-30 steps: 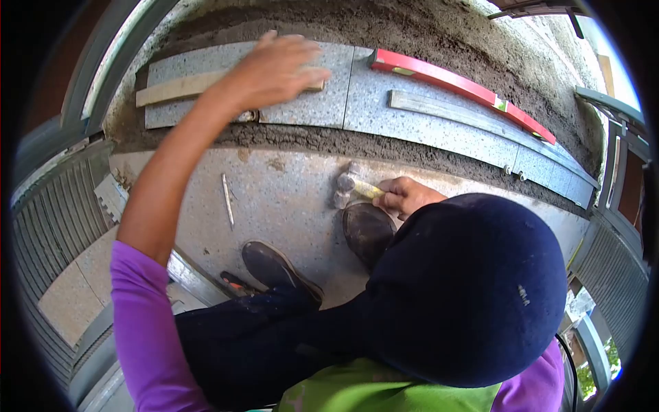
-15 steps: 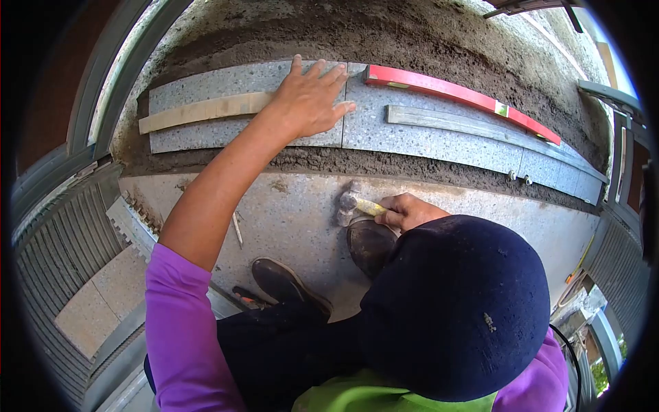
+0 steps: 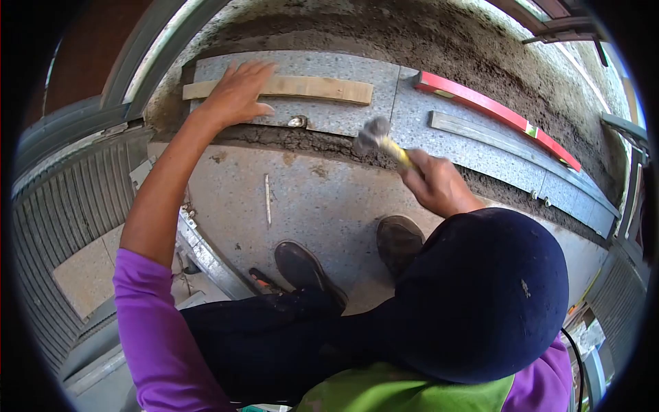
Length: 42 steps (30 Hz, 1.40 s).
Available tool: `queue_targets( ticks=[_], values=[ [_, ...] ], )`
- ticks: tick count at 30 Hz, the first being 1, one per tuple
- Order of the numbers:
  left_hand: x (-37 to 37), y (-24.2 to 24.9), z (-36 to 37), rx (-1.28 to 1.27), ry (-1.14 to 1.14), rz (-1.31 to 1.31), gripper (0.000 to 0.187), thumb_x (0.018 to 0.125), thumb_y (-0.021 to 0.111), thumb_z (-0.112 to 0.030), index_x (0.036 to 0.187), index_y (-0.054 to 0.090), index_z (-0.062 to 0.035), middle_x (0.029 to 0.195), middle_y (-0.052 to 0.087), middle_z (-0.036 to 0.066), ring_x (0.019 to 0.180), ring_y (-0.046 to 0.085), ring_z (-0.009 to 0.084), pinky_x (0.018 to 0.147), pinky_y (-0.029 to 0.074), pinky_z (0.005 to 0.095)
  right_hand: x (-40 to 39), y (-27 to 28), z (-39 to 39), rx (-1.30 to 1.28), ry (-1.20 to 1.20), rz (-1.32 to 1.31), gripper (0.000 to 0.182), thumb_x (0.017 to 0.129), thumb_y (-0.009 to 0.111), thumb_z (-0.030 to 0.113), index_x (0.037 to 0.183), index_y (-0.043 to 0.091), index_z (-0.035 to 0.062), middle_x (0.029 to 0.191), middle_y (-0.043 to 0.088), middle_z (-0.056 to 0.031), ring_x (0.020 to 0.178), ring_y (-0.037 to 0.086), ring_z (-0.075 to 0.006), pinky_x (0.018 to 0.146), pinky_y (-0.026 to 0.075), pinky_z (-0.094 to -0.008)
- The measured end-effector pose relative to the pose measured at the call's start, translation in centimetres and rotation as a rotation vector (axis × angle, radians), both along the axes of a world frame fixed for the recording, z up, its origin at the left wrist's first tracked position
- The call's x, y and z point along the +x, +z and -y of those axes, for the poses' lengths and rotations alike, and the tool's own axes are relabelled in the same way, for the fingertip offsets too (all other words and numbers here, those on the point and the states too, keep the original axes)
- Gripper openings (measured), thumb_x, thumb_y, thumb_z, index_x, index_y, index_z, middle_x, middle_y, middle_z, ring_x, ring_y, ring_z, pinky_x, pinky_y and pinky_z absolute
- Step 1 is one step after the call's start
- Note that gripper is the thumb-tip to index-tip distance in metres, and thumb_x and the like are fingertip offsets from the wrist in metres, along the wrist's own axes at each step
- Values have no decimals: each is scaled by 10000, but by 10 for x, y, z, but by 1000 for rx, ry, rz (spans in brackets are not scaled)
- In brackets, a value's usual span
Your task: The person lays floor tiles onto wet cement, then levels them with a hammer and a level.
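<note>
My left hand [image 3: 237, 95] lies flat with fingers stretched out across the left part of a wooden batten [image 3: 319, 89]. The batten rests on a grey speckled tile [image 3: 343, 63] bedded in mortar. My right hand [image 3: 443, 182] is wrapped round the yellow handle of a hammer [image 3: 392, 147]. Slightly blurred, the hammer's head overlaps the front edge of the tile row near the joint between two tiles. Right of that joint, a red spirit level [image 3: 480, 106] and a grey metal bar [image 3: 491, 136] lie on the neighbouring tiles.
Wet mortar [image 3: 439, 58] runs behind the tiles. In front is a speckled floor slab [image 3: 309, 199] with a thin white stick [image 3: 268, 199] and my shoes [image 3: 300, 264]. A notched trowel [image 3: 206, 250] lies at left, near an orange-and-black tool [image 3: 261, 278]. A dark cap [image 3: 487, 295] blocks the lower right.
My left hand has shifted left along the batten, uncovering its right end and a small shiny piece at the tile edge. The hammer has risen from beside my shoe to the tile row.
</note>
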State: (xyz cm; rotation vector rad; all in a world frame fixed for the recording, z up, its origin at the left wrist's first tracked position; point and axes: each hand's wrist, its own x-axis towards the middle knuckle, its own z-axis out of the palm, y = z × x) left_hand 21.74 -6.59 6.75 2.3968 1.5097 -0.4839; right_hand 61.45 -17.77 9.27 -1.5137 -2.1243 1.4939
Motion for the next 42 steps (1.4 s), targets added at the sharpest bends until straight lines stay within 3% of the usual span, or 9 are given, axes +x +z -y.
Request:
queue_targets(
  ticks=[8,12,15,21,32,42],
  values=[
    [-24,-30,4,36,143,134,607,868,702,-183,1418,481,-51,1465,505,181,1380,430,358,1161,316,463,-61,3,-52,466,24,97,165,982,567,177,1002,546,14,778,651,-234,643,644,-437,586,500,-533],
    [-33,-41,1,91,125,197,591,867,700,-154,1407,491,-39,1436,516,200,1344,442,398,1144,345,467,-84,-9,-67,456,86,128,188,982,546,188,1015,538,3,783,658,-239,653,654,-439,589,506,-534],
    [-27,-25,-5,67,112,143,567,875,663,-121,1407,487,-34,1442,523,187,1353,450,365,1153,323,455,-96,-19,-71,533,107,137,185,971,542,176,1016,535,-3,784,659,-248,649,654,-439,590,513,-532],
    [-34,-39,-6,97,109,216,570,864,673,-100,1399,491,-28,1414,532,203,1343,452,386,1149,318,461,-110,-32,-77,554,188,174,156,956,519,157,986,524,3,784,662,-245,634,651,-435,563,511,-529],
    [-45,-51,-11,86,95,243,638,812,729,-66,1404,494,-41,1421,532,192,1349,452,377,1148,330,452,-120,-24,-79,600,108,20,140,956,523,148,964,512,9,762,659,-227,616,649,-441,553,521,-529],
    [-39,-46,-9,103,130,241,610,818,737,-88,1385,518,-42,1425,533,185,1348,457,367,1152,327,446,-126,-50,-89,572,81,7,174,963,521,166,982,517,-7,760,660,-223,627,649,-441,582,525,-541]
  ],
)
